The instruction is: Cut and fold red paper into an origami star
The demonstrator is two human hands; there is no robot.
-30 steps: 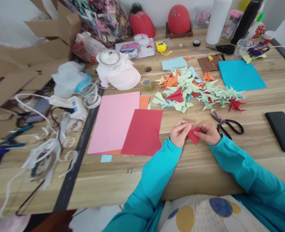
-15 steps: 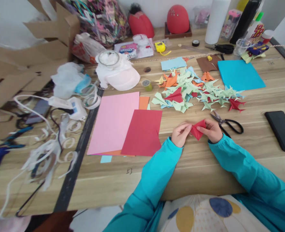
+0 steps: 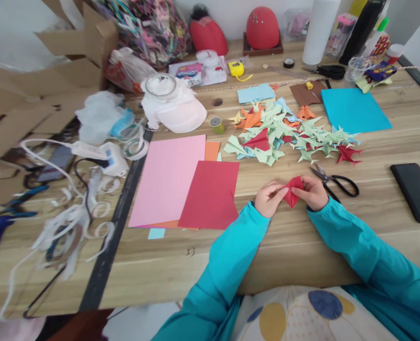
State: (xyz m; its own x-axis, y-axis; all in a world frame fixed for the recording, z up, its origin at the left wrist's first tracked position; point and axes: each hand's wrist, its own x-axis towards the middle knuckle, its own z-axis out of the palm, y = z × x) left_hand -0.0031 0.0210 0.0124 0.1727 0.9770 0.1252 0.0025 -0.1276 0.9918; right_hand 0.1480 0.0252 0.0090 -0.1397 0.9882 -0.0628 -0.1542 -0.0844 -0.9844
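Observation:
A small folded piece of red paper [image 3: 292, 192] is pinched between both my hands just above the wooden table [image 3: 295, 246]. My left hand [image 3: 269, 199] grips its left side with curled fingers. My right hand [image 3: 314, 193] holds the right side, thumb and fingers pressed on the fold. Black scissors [image 3: 334, 181] lie just right of my right hand. A sheet of red paper [image 3: 210, 195] lies to the left of my left hand, overlapping a pink sheet [image 3: 167, 177].
A heap of folded paper shapes [image 3: 288, 132] in green, orange and red lies beyond my hands. A blue sheet [image 3: 354, 111] is at the back right, a black phone [image 3: 416, 192] at the right. Tape rolls, cables and cardboard crowd the left side.
The red piece has been turned and lifted a little between my fingers; my right hand shifted slightly up and towards the scissors. Everything else on the table stayed put.

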